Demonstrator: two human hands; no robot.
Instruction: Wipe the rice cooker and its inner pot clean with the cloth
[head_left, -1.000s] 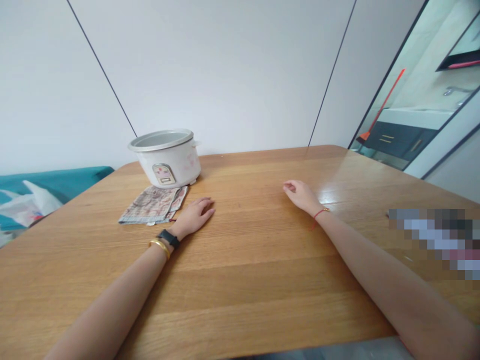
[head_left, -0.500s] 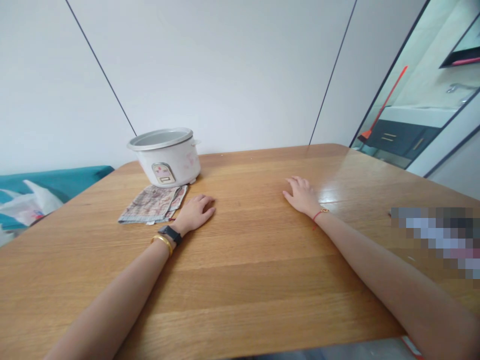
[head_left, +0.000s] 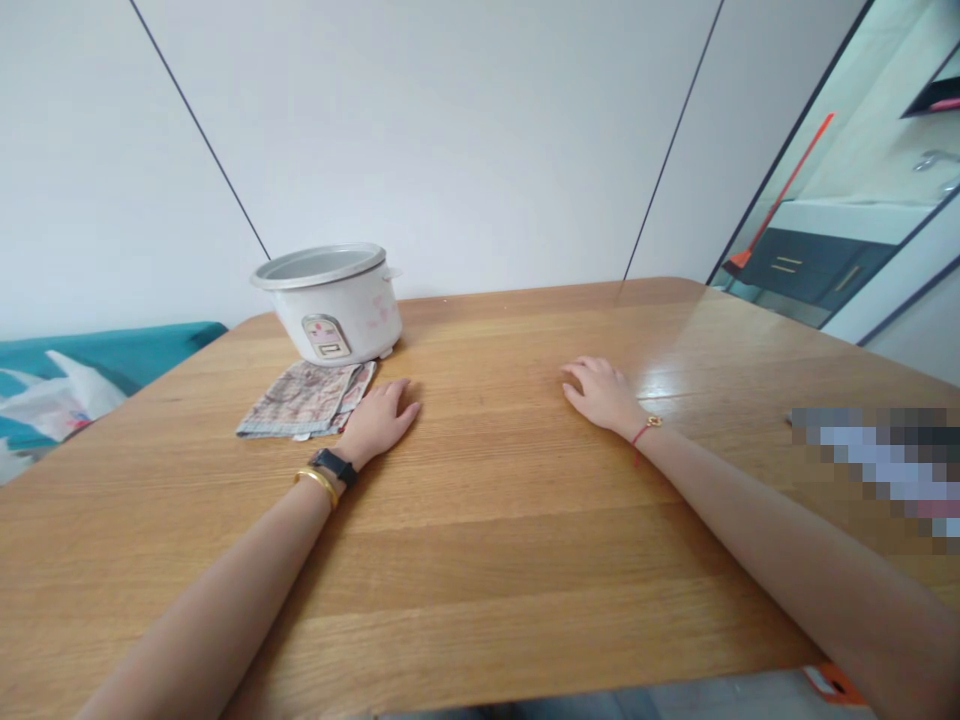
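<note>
My left hand (head_left: 377, 420) rests on the wooden table (head_left: 480, 560), open, palm down, with nothing in it. It lies at the right edge of a folded patterned cloth (head_left: 296, 400); whether it touches the cloth I cannot tell. Just behind the cloth stands a white rice cooker (head_left: 337, 310), lidless, its front panel facing me. What is inside the pot is hidden by its rim. My right hand (head_left: 602, 393) is also on the table, further right, fingers loosely bent and apart, holding nothing.
A pale panelled wall (head_left: 480, 140) borders the table's far edge. At the right lies a pixelated, unreadable item (head_left: 885, 460). To the left are a teal seat (head_left: 165, 345) and a white plastic bag (head_left: 67, 395). Through the doorway at right leans an orange broom (head_left: 787, 190).
The view has shifted slightly. My left hand has drawn a little left, towards the cloth. My right hand stays nearly in place, its fingers a bit more curled.
</note>
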